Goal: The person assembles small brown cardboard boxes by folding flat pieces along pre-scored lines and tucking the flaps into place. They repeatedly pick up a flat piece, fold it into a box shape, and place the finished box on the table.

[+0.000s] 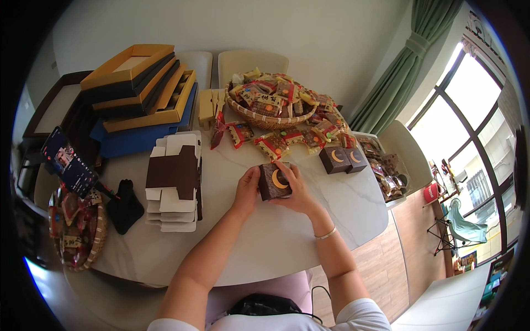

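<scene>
Between my two hands sits a small dark brown box (269, 186) with a golden crescent on its face, above the marble-patterned table (237, 248). My left hand (247, 190) grips its left side, and my right hand (298, 190) wraps its right side with fingers along the top edge. Two matching crescent boxes (334, 160) stand side by side to the right. On the left lies a stack of flat, unfolded cartons (172, 179), brown outside and white inside. Wrapped snack packets (271, 144) are strewn just beyond my hands.
A wicker basket (270, 119) heaped with wrapped packets stands at the back. Large yellow and black box trays (135, 88) are piled at the back left. A phone (69, 163), a black pouch (126, 207) and a second basket (101, 237) are at left. Chairs (406, 154) surround the table.
</scene>
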### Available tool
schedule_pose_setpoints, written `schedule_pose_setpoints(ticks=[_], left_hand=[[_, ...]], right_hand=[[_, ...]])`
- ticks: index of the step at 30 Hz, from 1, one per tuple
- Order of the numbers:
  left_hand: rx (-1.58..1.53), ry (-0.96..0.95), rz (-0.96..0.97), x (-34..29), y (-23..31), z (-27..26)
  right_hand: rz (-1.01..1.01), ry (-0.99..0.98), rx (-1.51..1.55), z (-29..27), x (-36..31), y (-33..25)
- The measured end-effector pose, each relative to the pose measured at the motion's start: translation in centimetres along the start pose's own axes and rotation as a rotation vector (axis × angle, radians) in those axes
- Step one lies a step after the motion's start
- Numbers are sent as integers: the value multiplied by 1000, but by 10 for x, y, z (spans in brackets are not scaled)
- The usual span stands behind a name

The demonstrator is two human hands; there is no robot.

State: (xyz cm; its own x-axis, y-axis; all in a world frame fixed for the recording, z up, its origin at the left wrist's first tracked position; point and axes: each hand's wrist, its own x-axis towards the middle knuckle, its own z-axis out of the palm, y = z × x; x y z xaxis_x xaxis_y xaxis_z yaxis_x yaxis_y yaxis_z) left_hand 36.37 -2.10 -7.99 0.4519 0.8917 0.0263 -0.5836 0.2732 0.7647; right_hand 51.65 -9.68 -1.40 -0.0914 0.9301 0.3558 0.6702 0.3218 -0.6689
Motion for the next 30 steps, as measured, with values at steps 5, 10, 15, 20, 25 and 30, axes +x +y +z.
schedule_pose_setpoints(ticks=[5, 10, 15, 20, 25, 30], left_hand=[[579, 16, 292, 1, -19, 2], [1098, -87, 485, -10, -15, 10], [1269, -219, 451, -12, -14, 12], [1261, -201, 429, -15, -13, 16], [1263, -196, 452, -14, -15, 9], [1262, -204, 461, -14, -15, 12]], right_hand=[[88, -105, -138, -26, -4, 28], [96, -133, -279, -45, -10, 27], [142, -39, -594, -27, -9, 32], [219, 216, -599, -33, -6, 66], [293, 336, -670, -37, -4, 52], [341, 367, -700, -50, -7, 51]])
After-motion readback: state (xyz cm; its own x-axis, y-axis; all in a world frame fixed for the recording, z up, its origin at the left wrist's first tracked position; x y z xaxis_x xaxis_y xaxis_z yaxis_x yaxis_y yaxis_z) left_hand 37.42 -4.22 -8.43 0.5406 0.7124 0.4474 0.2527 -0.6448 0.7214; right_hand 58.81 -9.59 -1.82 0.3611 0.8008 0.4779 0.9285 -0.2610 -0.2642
